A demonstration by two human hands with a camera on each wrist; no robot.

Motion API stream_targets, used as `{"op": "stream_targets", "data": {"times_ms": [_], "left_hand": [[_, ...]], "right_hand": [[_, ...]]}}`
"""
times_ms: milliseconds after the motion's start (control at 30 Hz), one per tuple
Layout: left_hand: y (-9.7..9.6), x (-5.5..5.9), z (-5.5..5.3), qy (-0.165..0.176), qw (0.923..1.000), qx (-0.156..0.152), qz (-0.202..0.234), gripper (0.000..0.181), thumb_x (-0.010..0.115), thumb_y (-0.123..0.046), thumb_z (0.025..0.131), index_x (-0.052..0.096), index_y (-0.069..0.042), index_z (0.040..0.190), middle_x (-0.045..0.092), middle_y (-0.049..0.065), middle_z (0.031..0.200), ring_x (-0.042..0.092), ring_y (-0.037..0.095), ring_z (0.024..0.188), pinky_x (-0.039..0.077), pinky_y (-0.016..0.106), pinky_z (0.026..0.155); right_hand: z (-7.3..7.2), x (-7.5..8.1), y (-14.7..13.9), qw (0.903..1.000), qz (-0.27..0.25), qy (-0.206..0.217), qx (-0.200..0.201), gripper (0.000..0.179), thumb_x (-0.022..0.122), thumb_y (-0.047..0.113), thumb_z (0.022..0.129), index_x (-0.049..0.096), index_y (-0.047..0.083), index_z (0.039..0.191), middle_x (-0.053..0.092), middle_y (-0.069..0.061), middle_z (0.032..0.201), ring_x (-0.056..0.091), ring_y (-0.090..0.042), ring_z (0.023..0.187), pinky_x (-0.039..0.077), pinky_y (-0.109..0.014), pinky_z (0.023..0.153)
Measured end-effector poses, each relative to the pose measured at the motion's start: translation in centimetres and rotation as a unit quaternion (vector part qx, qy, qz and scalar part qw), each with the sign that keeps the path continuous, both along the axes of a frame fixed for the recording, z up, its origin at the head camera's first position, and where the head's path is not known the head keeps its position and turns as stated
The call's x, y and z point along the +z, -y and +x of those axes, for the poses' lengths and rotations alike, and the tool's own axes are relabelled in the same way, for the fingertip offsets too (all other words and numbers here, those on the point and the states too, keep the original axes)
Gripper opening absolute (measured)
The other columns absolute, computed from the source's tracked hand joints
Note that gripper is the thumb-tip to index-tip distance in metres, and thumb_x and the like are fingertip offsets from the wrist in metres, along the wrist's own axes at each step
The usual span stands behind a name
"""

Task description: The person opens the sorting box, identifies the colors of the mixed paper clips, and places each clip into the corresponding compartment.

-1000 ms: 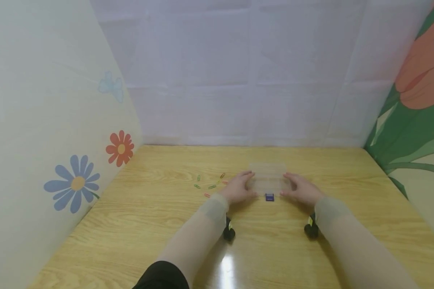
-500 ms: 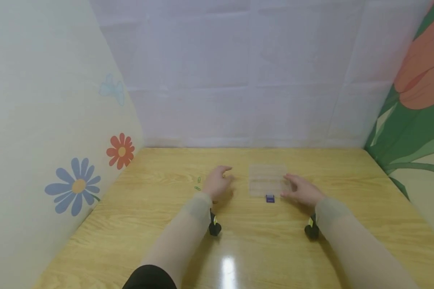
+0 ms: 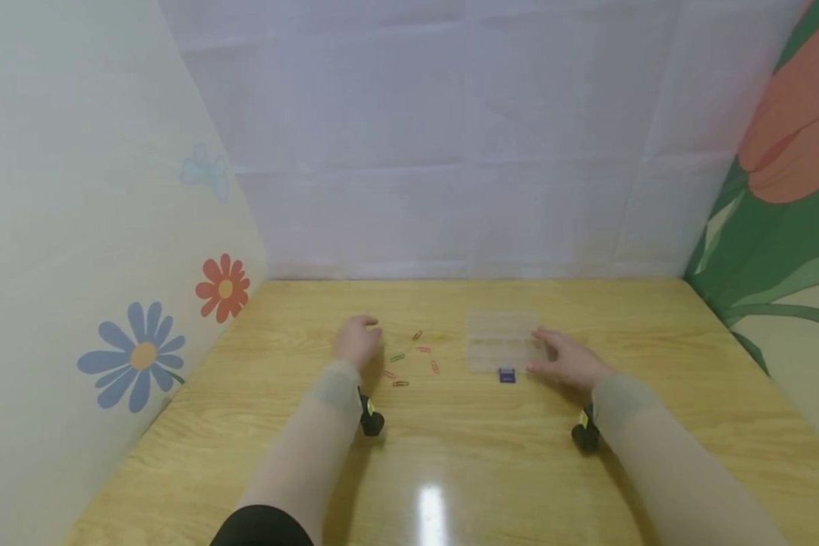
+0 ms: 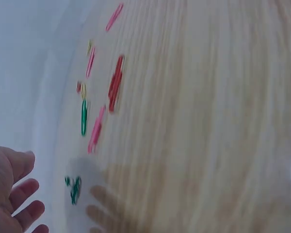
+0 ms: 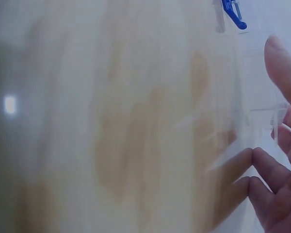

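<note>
My left hand hovers at the left end of several scattered paper clips, fingers relaxed and nothing visible in them. In the left wrist view, green paper clips lie in its shadow; a pink paper clip and a red paper clip are farther off. A clear plastic box with a blue latch at its front sits on the table to the right of the clips. At the box's right side rests my right hand, thumb spread from the fingers, with fingertips against the clear wall.
The wooden table runs back to a white cloth backdrop. Flower-printed panels stand at the left and right. Between my left hand and the box lie a green paper clip and pink and red ones.
My left hand has left the box's left side and moved left across the paper clips to their far left end. The right hand stays at the box.
</note>
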State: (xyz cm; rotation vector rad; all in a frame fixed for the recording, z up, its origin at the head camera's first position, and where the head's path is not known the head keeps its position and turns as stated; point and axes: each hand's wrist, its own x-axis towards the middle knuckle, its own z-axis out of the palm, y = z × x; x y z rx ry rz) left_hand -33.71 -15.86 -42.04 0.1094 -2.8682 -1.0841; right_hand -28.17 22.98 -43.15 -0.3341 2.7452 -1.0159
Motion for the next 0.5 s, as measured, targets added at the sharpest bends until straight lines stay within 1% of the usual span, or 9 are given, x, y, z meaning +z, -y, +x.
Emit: {"op": "stream_targets", "data": {"times_ms": [67, 100, 200, 267, 333, 500], "left_hand": [[0.7, -0.1, 0.1, 0.006, 0.9996, 0.026, 0.001, 0.034, 0.053, -0.021, 0.096, 0.061, -0.006, 0.125, 0.056, 0.014, 0.133, 0.05, 0.034, 0.122, 0.038, 0.049, 0.1], [0.9, -0.1, 0.2, 0.012, 0.9992, 0.038, 0.008, 0.033, 0.053, -0.021, 0.096, 0.061, -0.006, 0.124, 0.056, 0.014, 0.132, 0.05, 0.034, 0.122, 0.038, 0.05, 0.1], [1.6, -0.4, 0.4, 0.016, 0.9981, 0.059, 0.008, 0.031, 0.054, -0.022, 0.096, 0.063, -0.005, 0.12, 0.058, 0.015, 0.128, 0.05, 0.035, 0.121, 0.034, 0.052, 0.101], [1.8, -0.5, 0.4, 0.018, 0.9977, 0.066, 0.005, 0.03, 0.055, -0.023, 0.095, 0.065, -0.005, 0.117, 0.061, 0.014, 0.125, 0.051, 0.035, 0.119, 0.032, 0.053, 0.101], [1.9, -0.7, 0.3, 0.023, 0.9975, 0.066, -0.002, 0.03, 0.057, -0.025, 0.094, 0.066, -0.005, 0.115, 0.062, 0.015, 0.123, 0.051, 0.036, 0.117, 0.03, 0.055, 0.101], [1.8, -1.1, 0.2, 0.033, 0.9958, 0.063, -0.057, 0.035, 0.061, -0.033, 0.091, 0.068, -0.006, 0.113, 0.064, 0.015, 0.12, 0.053, 0.037, 0.113, 0.032, 0.055, 0.098]], "right_hand": [[-0.1, 0.0, 0.0, 1.0, -0.002, -0.002, 0.001, 0.084, 0.067, 0.045, 0.088, 0.027, 0.007, 0.15, 0.022, -0.023, 0.154, 0.02, -0.047, 0.139, 0.015, -0.062, 0.108], [-0.1, -0.1, 0.0, 1.0, -0.003, -0.003, 0.0, 0.084, 0.067, 0.045, 0.088, 0.027, 0.007, 0.15, 0.022, -0.023, 0.154, 0.02, -0.047, 0.139, 0.015, -0.062, 0.109], [-0.2, -0.1, -0.1, 1.0, -0.002, -0.008, 0.002, 0.084, 0.067, 0.046, 0.087, 0.027, 0.006, 0.15, 0.021, -0.023, 0.155, 0.019, -0.047, 0.139, 0.014, -0.062, 0.109], [-0.2, -0.2, -0.2, 0.9999, -0.001, -0.01, 0.002, 0.084, 0.066, 0.046, 0.087, 0.028, 0.007, 0.15, 0.02, -0.023, 0.155, 0.019, -0.047, 0.139, 0.014, -0.062, 0.109], [-0.3, -0.3, -0.2, 0.9999, 0.0, -0.011, 0.002, 0.084, 0.066, 0.047, 0.087, 0.028, 0.007, 0.15, 0.02, -0.022, 0.155, 0.019, -0.047, 0.139, 0.014, -0.062, 0.109], [-0.4, -0.5, -0.3, 1.0, -0.002, -0.007, 0.001, 0.085, 0.066, 0.048, 0.087, 0.027, 0.007, 0.15, 0.021, -0.022, 0.155, 0.019, -0.047, 0.139, 0.014, -0.062, 0.109]]}}
